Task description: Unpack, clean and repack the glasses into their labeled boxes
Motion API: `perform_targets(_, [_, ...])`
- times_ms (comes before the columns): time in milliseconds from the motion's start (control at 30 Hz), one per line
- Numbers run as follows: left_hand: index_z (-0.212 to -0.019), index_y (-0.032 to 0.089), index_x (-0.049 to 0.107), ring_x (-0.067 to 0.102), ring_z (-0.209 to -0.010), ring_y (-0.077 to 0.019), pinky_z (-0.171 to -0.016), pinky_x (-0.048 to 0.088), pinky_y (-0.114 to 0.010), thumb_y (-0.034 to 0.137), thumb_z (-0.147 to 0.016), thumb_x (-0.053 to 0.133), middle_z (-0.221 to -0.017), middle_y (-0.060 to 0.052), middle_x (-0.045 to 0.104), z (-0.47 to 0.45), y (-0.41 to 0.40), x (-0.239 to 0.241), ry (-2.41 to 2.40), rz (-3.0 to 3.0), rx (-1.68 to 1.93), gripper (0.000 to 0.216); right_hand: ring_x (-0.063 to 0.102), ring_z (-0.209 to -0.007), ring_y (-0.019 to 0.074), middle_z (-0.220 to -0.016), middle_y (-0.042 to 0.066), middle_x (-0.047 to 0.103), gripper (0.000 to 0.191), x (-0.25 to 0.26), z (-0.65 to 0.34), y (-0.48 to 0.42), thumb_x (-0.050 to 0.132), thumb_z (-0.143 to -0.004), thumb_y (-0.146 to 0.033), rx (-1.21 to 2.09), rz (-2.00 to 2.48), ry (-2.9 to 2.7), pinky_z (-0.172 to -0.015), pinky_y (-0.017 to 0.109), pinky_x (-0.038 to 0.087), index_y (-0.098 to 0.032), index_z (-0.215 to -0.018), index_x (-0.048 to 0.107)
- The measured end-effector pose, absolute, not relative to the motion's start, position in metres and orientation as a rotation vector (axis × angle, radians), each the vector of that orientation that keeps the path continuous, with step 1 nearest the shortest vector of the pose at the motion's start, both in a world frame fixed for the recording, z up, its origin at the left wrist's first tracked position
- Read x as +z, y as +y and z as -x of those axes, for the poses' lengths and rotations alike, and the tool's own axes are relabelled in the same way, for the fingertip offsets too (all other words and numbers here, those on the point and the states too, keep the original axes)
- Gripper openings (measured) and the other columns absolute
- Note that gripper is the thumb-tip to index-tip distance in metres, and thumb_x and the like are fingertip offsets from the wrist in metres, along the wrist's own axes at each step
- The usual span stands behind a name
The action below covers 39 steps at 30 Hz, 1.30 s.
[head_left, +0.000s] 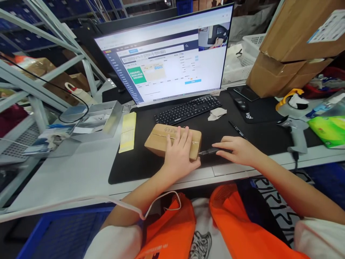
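A small taped cardboard box (161,140) lies on the black desk mat (129,165) in front of the keyboard (188,109). My left hand (179,153) rests flat on the box's right half, fingers spread and pressing down. My right hand (237,150) is closed around a dark utility knife (208,151), whose blade tip touches the box's right end.
A monitor (167,54) stands behind the keyboard. A black marker (237,129), crumpled paper (217,113), mouse (240,104) and phone (246,92) lie on the mat. Large cardboard boxes (291,46), a barcode scanner (295,129) and a green pack (330,131) sit at right. Yellow label strips (128,131) lie at left.
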<state>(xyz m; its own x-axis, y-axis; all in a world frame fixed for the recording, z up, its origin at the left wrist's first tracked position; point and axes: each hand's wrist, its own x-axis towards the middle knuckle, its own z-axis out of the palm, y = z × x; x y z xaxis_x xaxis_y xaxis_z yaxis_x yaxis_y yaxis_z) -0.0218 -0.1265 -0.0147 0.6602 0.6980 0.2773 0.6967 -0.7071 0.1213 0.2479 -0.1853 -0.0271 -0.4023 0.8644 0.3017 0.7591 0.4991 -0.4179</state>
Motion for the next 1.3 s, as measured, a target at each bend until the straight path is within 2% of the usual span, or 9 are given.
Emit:
perform_targets(433, [-0.158, 0.005, 0.038, 0.028, -0.157, -0.0383, -0.123, 0.028, -0.066, 0.042, -0.083, 0.064, -0.168, -0.016, 0.032, 0.025, -0.126, -0.013, 1.158, -2.873, 0.48, 0.088, 0.068, -0.083, 0.0184, -0.096, 0.008, 0.071, 0.038, -0.03, -0.254, -0.151, 0.054, -0.103, -0.044, 0.27, 1.236, -2.301, -0.076, 0.03, 0.053, -0.022, -0.125, 0.077])
perform_targets(567, [-0.157, 0.005, 0.039, 0.03, -0.156, -0.0384, -0.125, 0.026, -0.066, 0.042, -0.082, 0.066, -0.166, -0.016, 0.034, 0.025, -0.125, -0.012, 1.149, -2.855, 0.443, 0.089, 0.07, -0.087, 0.0231, -0.098, 0.011, 0.074, 0.037, -0.036, -0.293, -0.117, 0.058, -0.098, -0.042, 0.257, 1.51, -2.166, -0.084, 0.035, 0.055, -0.02, -0.118, 0.08])
perform_targets(700, [-0.153, 0.008, 0.047, 0.036, -0.153, -0.0391, -0.124, 0.024, -0.067, 0.04, -0.08, 0.068, -0.164, -0.017, 0.04, 0.022, -0.125, -0.015, 1.129, -2.848, 0.532, 0.082, 0.069, -0.104, 0.0321, -0.109, 0.016, 0.075, 0.036, -0.044, -0.319, -0.081, 0.062, -0.091, -0.037, 0.143, 1.876, -1.738, -0.097, 0.045, 0.052, -0.015, -0.113, 0.08])
perform_targets(800, [-0.141, 0.015, 0.059, 0.041, -0.151, -0.0394, -0.126, 0.017, -0.068, 0.035, -0.08, 0.069, -0.157, -0.016, 0.051, 0.031, -0.125, -0.018, 0.999, -2.887, 0.768, 0.065, 0.069, -0.092, 0.0263, -0.103, 0.012, 0.075, 0.035, -0.048, -0.291, -0.069, 0.057, -0.092, -0.036, 0.446, 1.752, -1.545, -0.092, 0.042, 0.053, -0.015, -0.113, 0.075])
perform_targets(900, [-0.144, 0.022, 0.056, 0.038, -0.152, -0.0393, -0.126, 0.014, -0.07, 0.03, -0.083, 0.067, -0.151, -0.015, 0.058, 0.072, -0.127, -0.026, 0.8, -2.833, 1.089, 0.062, 0.062, -0.071, 0.0201, -0.081, 0.005, 0.069, 0.03, -0.05, -0.236, -0.065, 0.055, -0.092, -0.041, 0.92, 1.524, -1.439, -0.077, 0.037, 0.051, -0.017, -0.102, 0.07])
perform_targets(1000, [-0.156, 0.029, 0.043, 0.025, -0.159, -0.0362, -0.126, 0.024, -0.066, 0.03, -0.09, 0.063, -0.163, -0.012, 0.044, 0.141, -0.132, -0.041, 0.876, -2.438, 1.371, 0.069, 0.063, -0.088, 0.0201, -0.088, 0.004, 0.069, 0.029, -0.052, -0.179, -0.061, 0.061, -0.088, -0.048, 1.18, 1.302, -1.339, -0.087, 0.035, 0.05, -0.02, -0.091, 0.065])
perform_targets(1067, [-0.158, 0.031, 0.041, 0.031, -0.157, -0.0334, -0.126, 0.031, -0.058, 0.037, -0.093, 0.065, -0.164, -0.013, 0.042, 0.185, -0.137, -0.053, 1.091, -1.991, 1.543, 0.069, 0.062, -0.104, 0.0208, -0.102, 0.004, 0.07, 0.031, -0.053, -0.144, -0.058, 0.063, -0.086, -0.053, 1.289, 1.197, -1.281, -0.096, 0.036, 0.048, -0.022, -0.089, 0.064])
perform_targets(1167, [-0.147, 0.026, 0.055, 0.049, -0.147, -0.0308, -0.123, 0.039, -0.05, 0.045, -0.092, 0.069, -0.155, -0.014, 0.054, 0.221, -0.147, -0.064, 1.455, -1.367, 1.687, 0.06, 0.063, -0.111, 0.0217, -0.112, 0.003, 0.071, 0.036, -0.054, -0.096, -0.058, 0.062, -0.085, -0.06, 1.476, 1.068, -1.228, -0.099, 0.039, 0.049, -0.024, -0.086, 0.057])
perform_targets(1300, [-0.117, 0.017, 0.072, 0.066, -0.127, -0.0229, -0.115, 0.049, -0.037, 0.035, -0.093, 0.062, -0.129, -0.008, 0.073, 0.217, -0.154, -0.062, 1.539, -0.702, 1.774, 0.032, 0.068, -0.106, 0.0244, -0.116, 0.005, 0.073, 0.046, -0.046, -0.061, -0.072, 0.069, -0.079, -0.065, 1.781, 0.856, -1.028, -0.09, 0.042, 0.054, -0.025, -0.086, 0.046])
